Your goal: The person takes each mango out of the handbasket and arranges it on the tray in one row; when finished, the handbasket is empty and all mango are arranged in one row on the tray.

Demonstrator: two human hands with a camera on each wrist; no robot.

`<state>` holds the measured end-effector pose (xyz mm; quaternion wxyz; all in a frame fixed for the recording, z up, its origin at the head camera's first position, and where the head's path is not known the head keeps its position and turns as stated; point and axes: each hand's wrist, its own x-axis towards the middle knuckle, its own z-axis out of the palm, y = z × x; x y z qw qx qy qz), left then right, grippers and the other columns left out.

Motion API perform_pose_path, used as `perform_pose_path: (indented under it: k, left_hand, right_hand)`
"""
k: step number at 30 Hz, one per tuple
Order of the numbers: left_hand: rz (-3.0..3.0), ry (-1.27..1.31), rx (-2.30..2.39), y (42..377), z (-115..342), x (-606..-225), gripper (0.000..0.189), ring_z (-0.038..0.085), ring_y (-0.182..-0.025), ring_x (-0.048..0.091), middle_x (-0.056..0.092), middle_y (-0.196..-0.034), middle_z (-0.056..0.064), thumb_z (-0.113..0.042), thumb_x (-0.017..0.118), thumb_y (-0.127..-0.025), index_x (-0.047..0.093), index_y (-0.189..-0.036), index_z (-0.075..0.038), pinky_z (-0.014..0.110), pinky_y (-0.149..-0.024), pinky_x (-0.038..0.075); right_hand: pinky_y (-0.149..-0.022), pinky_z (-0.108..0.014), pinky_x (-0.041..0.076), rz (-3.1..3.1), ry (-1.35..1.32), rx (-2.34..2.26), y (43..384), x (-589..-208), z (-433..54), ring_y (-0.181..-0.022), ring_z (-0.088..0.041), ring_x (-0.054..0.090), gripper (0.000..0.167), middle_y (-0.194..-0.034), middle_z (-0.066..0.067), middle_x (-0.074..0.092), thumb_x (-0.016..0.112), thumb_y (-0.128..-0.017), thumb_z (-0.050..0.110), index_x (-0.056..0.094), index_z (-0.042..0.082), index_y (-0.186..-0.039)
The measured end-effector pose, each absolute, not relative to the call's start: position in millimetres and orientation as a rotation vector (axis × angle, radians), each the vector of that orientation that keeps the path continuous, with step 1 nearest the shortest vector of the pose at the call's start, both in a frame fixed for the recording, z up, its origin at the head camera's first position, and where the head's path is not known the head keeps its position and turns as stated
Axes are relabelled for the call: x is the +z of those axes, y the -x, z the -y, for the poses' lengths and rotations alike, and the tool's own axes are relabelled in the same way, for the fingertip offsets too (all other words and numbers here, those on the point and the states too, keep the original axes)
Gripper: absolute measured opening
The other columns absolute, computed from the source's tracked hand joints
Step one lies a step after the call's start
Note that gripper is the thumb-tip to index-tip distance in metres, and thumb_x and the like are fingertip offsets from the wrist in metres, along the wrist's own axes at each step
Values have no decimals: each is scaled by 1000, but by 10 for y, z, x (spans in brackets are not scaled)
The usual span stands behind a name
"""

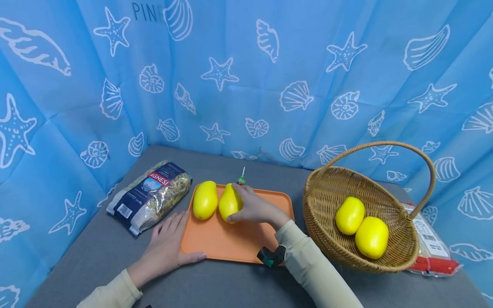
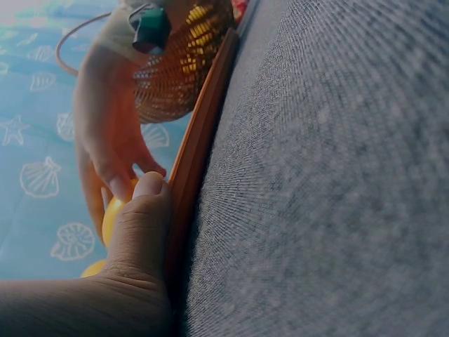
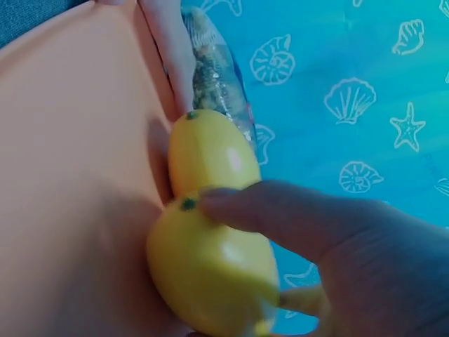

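The right hand [image 1: 259, 206] has its grip curled round a yellow fruit [image 1: 229, 204], near the orange tray's [image 1: 231, 244] far edge. A second fruit [image 1: 205, 200] sits just beside it at the far left corner; the left hand [image 1: 167, 246], fingers outstretched, spans the near left corner, with a pasta bag [image 1: 154, 194] toward the desk's [image 1: 231, 286] left edge.

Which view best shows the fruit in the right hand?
Right wrist: the yellow fruit is large, green tip visible. Head shows it smaller, over the orange tray, partly behind the right hand; left wrist, only a sliver past the left hand.
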<state>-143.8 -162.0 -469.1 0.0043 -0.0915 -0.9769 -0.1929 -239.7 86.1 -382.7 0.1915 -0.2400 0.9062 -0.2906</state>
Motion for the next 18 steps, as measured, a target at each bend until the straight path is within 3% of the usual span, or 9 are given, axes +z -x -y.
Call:
perform_pose_path:
  k: [8, 18]
  left_hand:
    - [3073, 277, -596, 1448, 1618, -4717, 129, 40, -139, 26, 31, -153, 17, -93, 48, -60, 25, -151, -5, 62, -108, 18]
    - [3091, 274, -611, 1448, 1627, -4705, 129, 40, -140, 24, 28, -155, 18, -92, 50, -61, 22, -152, -5, 62, -108, 17]
  right_hand:
    - [-92, -39, 44, -2466, 605, -996, 2456, -3893, -851, -107, -24, 46, 95, -130, -11, 40, 77, -78, 26, 16, 7, -148]
    - [-90, -38, 45, -2530, 707, -810, 2438, -3817, -832, -113, -25, 42, 89, -145, -13, 29, 73, -81, 29, 21, 12, -152]
